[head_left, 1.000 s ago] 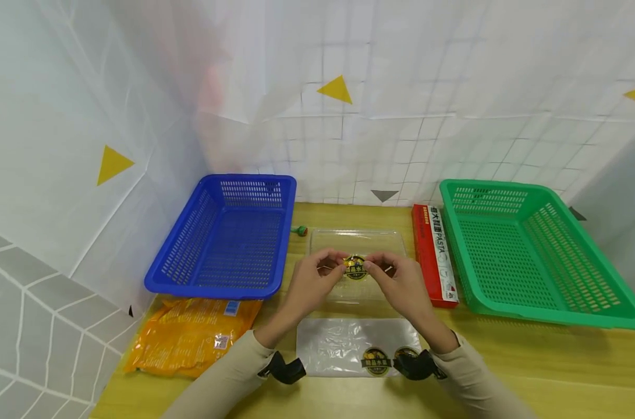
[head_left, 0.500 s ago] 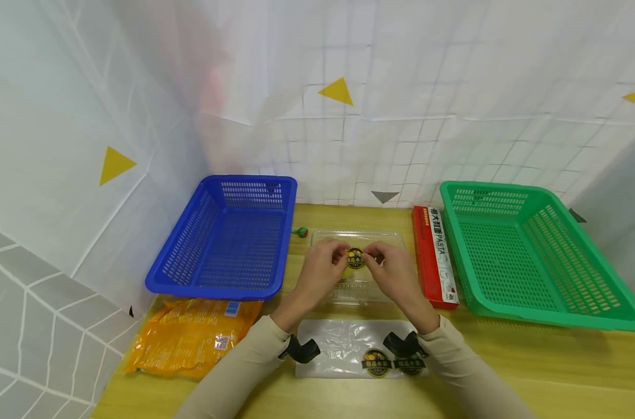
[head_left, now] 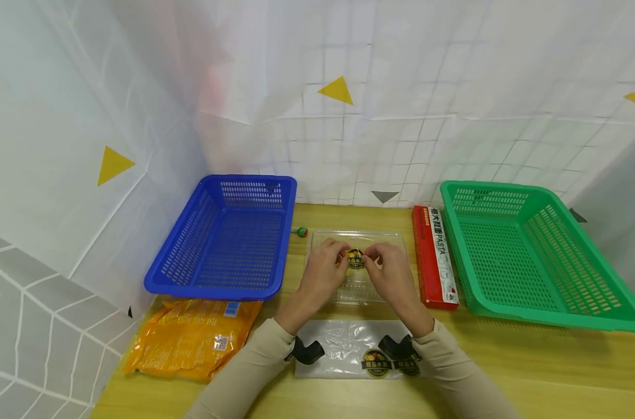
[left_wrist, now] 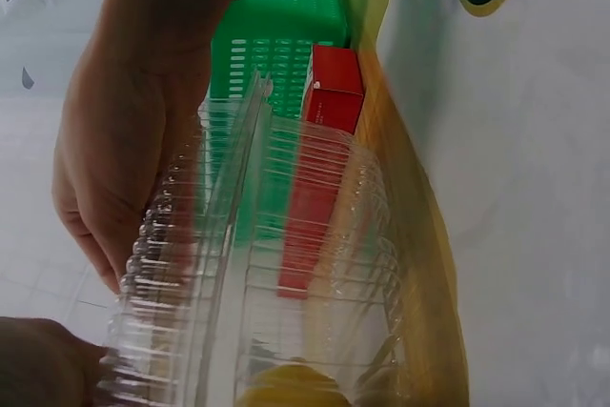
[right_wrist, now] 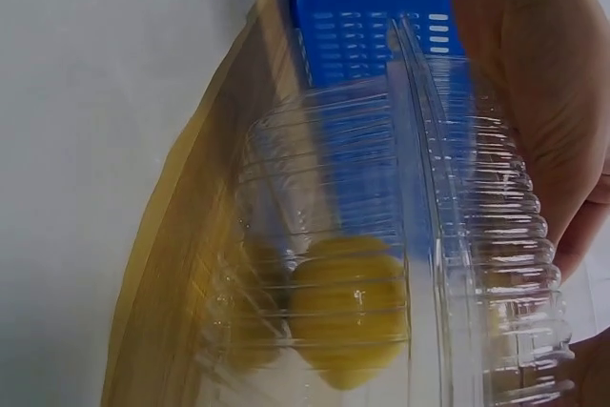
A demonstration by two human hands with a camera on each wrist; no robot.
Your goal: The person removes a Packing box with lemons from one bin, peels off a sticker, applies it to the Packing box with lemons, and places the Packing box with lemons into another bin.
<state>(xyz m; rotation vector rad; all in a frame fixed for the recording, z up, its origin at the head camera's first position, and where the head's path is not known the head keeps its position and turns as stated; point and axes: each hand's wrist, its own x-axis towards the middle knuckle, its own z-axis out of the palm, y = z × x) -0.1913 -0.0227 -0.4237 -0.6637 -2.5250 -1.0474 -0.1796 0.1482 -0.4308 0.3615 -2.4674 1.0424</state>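
A round black-and-gold sticker [head_left: 355,259] lies between both hands, over the lid of a clear plastic clamshell box [head_left: 360,236]. My left hand [head_left: 325,269] pinches the sticker's left edge with thumb and index finger. At its right edge, the thumb and fingertips of my right hand [head_left: 390,272] do the same. Through the ribbed wall of the box, the right wrist view shows a yellow lemon-like fruit [right_wrist: 348,312] inside. The left wrist view catches only the top of a yellow fruit [left_wrist: 295,390]. Fingertips are hidden behind the lid in both wrist views.
Below the box lies a clear sticker sheet [head_left: 327,349] with two more round stickers. A blue basket [head_left: 152,282] stands left, a green basket [head_left: 558,320] right. Nearby are a red pasta box [head_left: 427,262], an orange packet [head_left: 191,337] and a small green-and-red item [head_left: 301,231].
Both hands have moved slightly away from the body with the sticker, closer over the middle of the lid. In the last half second they have barely shifted. The box and baskets have stayed put.
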